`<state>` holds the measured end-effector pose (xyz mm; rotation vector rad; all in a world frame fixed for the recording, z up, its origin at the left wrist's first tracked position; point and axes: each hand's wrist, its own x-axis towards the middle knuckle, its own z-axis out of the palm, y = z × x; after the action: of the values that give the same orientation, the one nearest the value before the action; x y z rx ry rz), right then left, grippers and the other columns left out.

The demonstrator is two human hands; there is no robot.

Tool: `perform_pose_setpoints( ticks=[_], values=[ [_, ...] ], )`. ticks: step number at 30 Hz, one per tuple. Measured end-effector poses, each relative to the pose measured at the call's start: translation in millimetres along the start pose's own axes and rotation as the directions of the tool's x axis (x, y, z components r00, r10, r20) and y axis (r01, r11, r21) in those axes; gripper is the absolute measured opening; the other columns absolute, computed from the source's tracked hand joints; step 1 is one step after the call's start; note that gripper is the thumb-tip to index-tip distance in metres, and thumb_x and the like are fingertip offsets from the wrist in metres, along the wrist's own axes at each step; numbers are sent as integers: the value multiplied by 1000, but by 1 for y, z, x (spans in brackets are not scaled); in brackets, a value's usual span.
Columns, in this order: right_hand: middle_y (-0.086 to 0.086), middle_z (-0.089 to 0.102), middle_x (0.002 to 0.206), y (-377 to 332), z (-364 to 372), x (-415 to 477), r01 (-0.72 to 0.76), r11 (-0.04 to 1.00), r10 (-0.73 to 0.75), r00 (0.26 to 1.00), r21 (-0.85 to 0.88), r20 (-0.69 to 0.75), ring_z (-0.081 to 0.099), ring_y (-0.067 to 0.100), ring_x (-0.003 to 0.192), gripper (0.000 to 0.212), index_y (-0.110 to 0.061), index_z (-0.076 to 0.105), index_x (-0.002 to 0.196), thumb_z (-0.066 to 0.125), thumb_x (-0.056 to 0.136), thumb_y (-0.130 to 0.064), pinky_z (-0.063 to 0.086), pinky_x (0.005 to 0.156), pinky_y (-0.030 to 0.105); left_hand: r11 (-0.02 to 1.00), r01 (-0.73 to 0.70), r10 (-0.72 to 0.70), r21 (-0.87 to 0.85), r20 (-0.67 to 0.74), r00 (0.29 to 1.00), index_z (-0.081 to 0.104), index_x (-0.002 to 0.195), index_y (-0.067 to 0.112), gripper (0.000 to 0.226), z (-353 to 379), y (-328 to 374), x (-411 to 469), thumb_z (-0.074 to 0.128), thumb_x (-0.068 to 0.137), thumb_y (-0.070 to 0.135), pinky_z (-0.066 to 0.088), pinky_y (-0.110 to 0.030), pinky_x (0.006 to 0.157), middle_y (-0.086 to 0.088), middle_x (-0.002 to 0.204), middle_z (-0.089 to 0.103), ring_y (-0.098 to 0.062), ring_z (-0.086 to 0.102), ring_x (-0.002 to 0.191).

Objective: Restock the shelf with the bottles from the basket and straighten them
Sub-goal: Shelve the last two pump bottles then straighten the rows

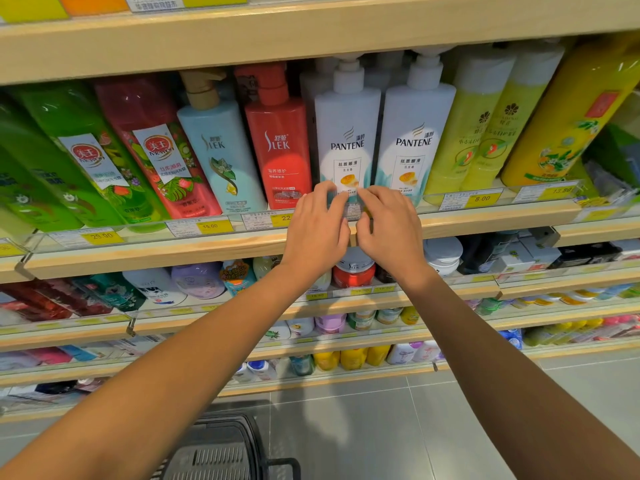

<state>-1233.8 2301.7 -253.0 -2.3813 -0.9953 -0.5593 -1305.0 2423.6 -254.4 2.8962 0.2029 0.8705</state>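
A white Pantene pump bottle (346,133) stands upright on the wooden shelf (138,251), with a second identical Pantene bottle (414,133) touching its right side. My left hand (317,230) and my right hand (389,226) meet at the foot of the left Pantene bottle. Their fingertips reach over the clear price rail (485,199) and press on the bottle's base from both sides. The bottle's lowest part is hidden by my fingers. A dark plastic basket (221,448) sits on the floor below, between my forearms; I cannot see what it holds.
Red (277,147) and pale blue Slek bottles (221,150) stand left of the Pantene pair, leaning green and red Mewon bottles further left. Yellow-green bottles (471,133) fill the right. A shelf board hangs close above the pumps. Lower shelves hold jars and small bottles.
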Motion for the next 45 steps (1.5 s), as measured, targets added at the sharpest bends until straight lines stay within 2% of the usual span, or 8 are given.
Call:
perform_pose_setpoints(
  ticks=[6, 10, 14, 17, 22, 26, 39, 45],
  values=[
    [10, 63, 118, -1, 1, 0, 7, 1000, -7, 1000, -6, 6, 56, 27, 109, 42, -7, 59, 123, 46, 84, -16, 40, 98, 41, 999, 25, -23, -44, 31, 999, 52, 120, 5, 36, -1, 0, 0, 51, 86, 16, 48, -37, 80, -16, 129, 45, -30, 54, 106],
    [10, 63, 118, -1, 1, -1, 13, 999, -13, 1000, 35, -13, 56, 27, 110, 41, -6, 60, 122, 45, 84, -15, 41, 99, 42, 998, 35, -33, -55, 25, 999, 50, 121, 4, 38, -2, 2, 0, 51, 86, 17, 48, -37, 83, -16, 128, 46, -29, 54, 105],
    [12, 62, 109, 6, -8, -6, -49, 996, 59, 988, 77, -140, 57, 29, 102, 33, -4, 62, 111, 48, 81, -9, 47, 87, 41, 998, -54, 55, -37, 9, 998, 53, 119, 5, 37, -1, 8, 0, 55, 84, 15, 47, -39, 86, -15, 122, 51, -30, 54, 102],
    [12, 58, 110, 22, -17, -9, -115, 990, 126, 977, 77, -171, 56, 30, 100, 34, -5, 60, 112, 48, 81, -9, 48, 83, 42, 992, -108, 110, -58, 39, 993, 53, 122, 7, 39, 3, 21, 5, 58, 84, 14, 46, -40, 87, -16, 126, 51, -31, 55, 106],
    [11, 52, 122, 49, -23, -13, -145, 981, 160, 981, 131, -111, 57, 28, 104, 42, -10, 55, 125, 45, 85, -12, 51, 81, 44, 985, -148, 159, -90, 126, 979, 50, 129, 8, 44, 11, 45, 17, 55, 86, 16, 43, -43, 94, -16, 134, 46, -32, 52, 115],
    [10, 45, 134, 58, -26, -14, -145, 968, 160, 986, 207, -55, 53, 24, 115, 44, -11, 52, 130, 45, 87, -10, 53, 82, 41, 987, -130, 144, -98, 156, 977, 49, 131, 10, 46, 16, 56, 23, 53, 86, 16, 44, -42, 91, -14, 135, 44, -32, 52, 112],
    [11, 41, 137, 62, -25, -7, -115, 962, 121, 993, 248, -8, 47, 21, 125, 47, -12, 50, 134, 47, 87, -10, 51, 88, 38, 992, -95, 108, -88, 168, 980, 49, 131, 5, 47, 18, 56, 27, 51, 86, 16, 44, -41, 91, -16, 131, 46, -33, 52, 111],
    [10, 40, 138, 61, -26, -6, -125, 960, 128, 992, 251, 3, 48, 20, 122, 47, -13, 49, 134, 46, 88, -10, 51, 87, 38, 993, -88, 101, -84, 178, 979, 49, 130, 5, 46, 18, 56, 29, 51, 86, 17, 45, -41, 89, -15, 131, 46, -32, 53, 110]
  ],
)
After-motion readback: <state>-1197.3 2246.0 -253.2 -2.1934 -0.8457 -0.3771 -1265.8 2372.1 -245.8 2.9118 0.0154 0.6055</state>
